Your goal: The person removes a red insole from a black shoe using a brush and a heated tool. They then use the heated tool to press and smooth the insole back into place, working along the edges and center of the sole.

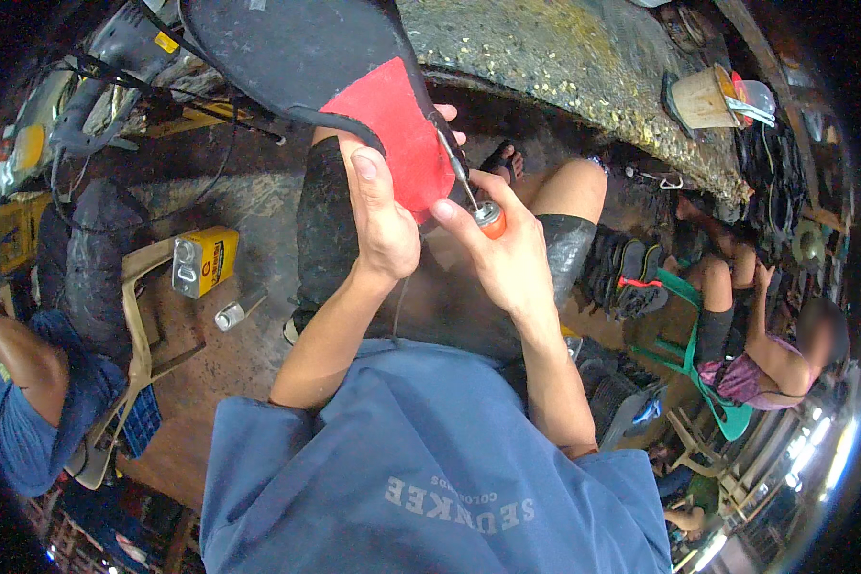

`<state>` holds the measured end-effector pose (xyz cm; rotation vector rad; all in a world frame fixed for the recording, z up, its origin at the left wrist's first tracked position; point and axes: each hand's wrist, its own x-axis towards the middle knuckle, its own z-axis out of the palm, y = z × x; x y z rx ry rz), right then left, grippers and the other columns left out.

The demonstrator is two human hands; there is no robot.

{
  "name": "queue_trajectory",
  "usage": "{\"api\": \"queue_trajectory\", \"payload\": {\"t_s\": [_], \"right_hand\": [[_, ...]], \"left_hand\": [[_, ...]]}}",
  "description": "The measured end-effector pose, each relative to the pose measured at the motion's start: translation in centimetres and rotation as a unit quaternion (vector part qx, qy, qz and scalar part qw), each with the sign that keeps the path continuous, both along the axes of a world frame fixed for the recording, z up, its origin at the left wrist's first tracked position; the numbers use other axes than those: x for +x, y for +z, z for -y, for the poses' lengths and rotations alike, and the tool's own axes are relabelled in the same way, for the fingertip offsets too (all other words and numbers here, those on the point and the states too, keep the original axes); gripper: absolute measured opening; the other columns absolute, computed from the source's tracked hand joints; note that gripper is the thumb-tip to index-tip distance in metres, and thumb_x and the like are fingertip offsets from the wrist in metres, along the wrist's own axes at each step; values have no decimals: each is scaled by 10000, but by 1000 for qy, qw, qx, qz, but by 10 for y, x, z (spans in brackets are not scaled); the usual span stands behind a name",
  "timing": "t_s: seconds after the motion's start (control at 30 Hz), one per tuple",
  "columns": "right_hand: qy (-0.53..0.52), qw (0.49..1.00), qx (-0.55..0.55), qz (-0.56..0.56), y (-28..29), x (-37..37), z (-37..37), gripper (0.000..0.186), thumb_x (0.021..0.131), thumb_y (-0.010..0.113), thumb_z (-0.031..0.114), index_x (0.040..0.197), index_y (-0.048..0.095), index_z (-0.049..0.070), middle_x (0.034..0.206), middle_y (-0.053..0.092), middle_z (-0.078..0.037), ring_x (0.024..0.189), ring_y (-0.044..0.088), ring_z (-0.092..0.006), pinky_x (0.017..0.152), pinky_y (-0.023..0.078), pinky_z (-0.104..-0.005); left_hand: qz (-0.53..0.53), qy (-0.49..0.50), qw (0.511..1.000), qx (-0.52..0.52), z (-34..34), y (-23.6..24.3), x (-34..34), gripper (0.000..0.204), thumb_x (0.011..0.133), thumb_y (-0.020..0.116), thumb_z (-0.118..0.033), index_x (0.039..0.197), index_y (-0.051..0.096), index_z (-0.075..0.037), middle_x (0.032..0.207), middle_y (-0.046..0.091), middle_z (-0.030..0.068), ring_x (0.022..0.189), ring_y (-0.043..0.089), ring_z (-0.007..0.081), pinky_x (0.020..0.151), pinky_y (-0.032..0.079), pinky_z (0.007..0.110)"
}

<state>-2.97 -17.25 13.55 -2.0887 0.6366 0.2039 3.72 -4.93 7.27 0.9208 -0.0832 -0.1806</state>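
Observation:
A black shoe sole [292, 57] with a red patch [397, 143] at its near end is held up in front of me, its far end cut off by the top edge. My left hand [387, 230] grips the near end, with the thumb on the red face and fingertips showing past the right edge. In my right hand [512, 253] is an awl [491, 222] with an orange handle and a metal collar. Its thin metal shaft meets the sole's right edge; whether the tip is in the material is hidden.
A speckled, crusted workbench [545, 72] runs across the far side, bearing a dirty bucket [703, 99]. Left are a grey power tool [86, 120] with cables, a yellow tin [206, 261] and a co-worker [33, 411]. At right, black footwear [627, 273] lies near another person [761, 364] on a green chair [679, 349].

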Motion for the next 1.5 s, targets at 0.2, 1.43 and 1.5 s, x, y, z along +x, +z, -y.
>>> {"api": "queue_trajectory", "payload": {"t_s": [0.2, 1.43, 1.5], "right_hand": [[4, 999, 29, 33, 2, 2, 2, 664, 890, 863, 569, 1364, 730, 124, 1079, 814, -235, 1082, 796, -419, 916, 611, -489], [26, 999, 36, 12, 6, 2, -9, 704, 895, 889, 519, 1350, 706, 14, 1002, 801, -170, 959, 754, -244, 871, 595, -389], [26, 999, 38, 18, 4, 2, -7, 650, 881, 892, 532, 1329, 732, 90, 1053, 820, -215, 1054, 810, -394, 878, 621, -465]], "left_hand": [[15, 3, 999, -51, 4, -1, -3, 808, 1115, 389, -729, 1579, 304, -72, 1418, 627, 247, 1164, 710, 311, 1003, 607, 455], [13, 53, 998, -33, 2, 0, -4, 1025, 1025, 298, -890, 1648, 346, -77, 1503, 603, 240, 1268, 680, 388, 1068, 590, 548], [2, 48, 997, -62, 2, 2, -3, 995, 1035, 313, -875, 1657, 301, -99, 1478, 609, 245, 1232, 697, 355, 1045, 599, 506]]}}
